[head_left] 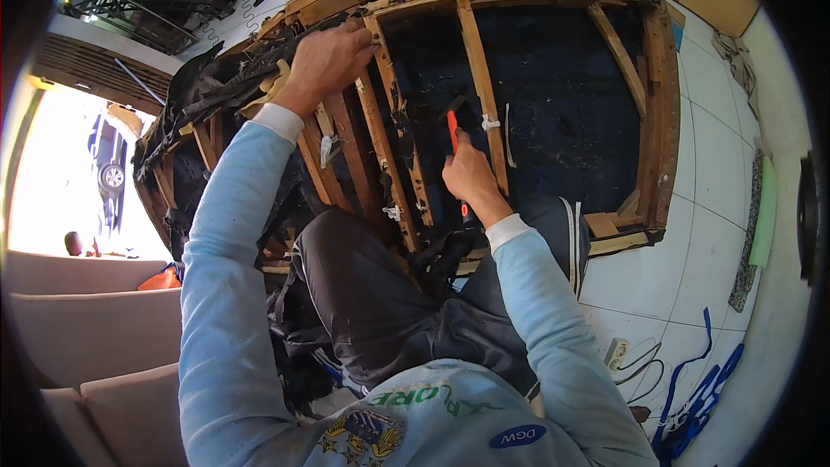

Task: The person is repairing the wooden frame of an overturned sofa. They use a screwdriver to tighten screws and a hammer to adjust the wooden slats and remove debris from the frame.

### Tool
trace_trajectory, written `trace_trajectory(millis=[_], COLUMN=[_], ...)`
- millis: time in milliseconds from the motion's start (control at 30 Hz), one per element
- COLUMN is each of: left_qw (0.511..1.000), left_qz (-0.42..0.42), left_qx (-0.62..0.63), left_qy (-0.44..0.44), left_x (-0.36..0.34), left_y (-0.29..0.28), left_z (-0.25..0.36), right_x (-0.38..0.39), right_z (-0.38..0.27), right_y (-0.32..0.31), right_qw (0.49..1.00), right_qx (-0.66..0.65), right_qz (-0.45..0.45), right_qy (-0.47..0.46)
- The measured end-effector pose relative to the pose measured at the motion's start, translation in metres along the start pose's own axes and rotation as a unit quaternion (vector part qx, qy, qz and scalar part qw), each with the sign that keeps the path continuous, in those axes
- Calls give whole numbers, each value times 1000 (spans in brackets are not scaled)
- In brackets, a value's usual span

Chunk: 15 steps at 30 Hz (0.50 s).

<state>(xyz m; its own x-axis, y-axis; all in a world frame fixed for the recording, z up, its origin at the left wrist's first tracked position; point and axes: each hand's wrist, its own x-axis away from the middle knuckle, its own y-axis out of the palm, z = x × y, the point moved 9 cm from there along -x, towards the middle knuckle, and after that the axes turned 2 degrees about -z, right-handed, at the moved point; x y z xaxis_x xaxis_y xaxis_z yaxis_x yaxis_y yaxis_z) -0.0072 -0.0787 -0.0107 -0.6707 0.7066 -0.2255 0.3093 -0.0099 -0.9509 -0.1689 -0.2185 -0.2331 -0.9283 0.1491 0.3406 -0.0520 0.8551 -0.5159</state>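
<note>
Hammer (452,124) sits over the wooden frame (475,56), its red handle gripped by fingers of the right hand (471,171); whether the left hand (331,60) grips wood, I cannot tell. One glancing swing could bruise it.

right of centre, the dark rectangular bay (566,78) gives room; a straight brown wooden slat (474,45) bars its left; ragged black fabric (201,88) clutters the upper left.
</note>
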Motion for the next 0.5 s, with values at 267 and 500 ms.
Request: trace_trajectory(millis=[267,500], left_qw=[916,977], left_qz=[-52,-8], left_qx=[380,194], left_qy=[-112,-85], left_x=[62,105], left_y=[-20,-5], left_z=[83,43], right_x=[-7,18], right_z=[6,-19], right_y=[12,1], right_qw=[1000,986], right_qx=[-2,110], right_qz=[-12,65], right_qy=[-2,-106])
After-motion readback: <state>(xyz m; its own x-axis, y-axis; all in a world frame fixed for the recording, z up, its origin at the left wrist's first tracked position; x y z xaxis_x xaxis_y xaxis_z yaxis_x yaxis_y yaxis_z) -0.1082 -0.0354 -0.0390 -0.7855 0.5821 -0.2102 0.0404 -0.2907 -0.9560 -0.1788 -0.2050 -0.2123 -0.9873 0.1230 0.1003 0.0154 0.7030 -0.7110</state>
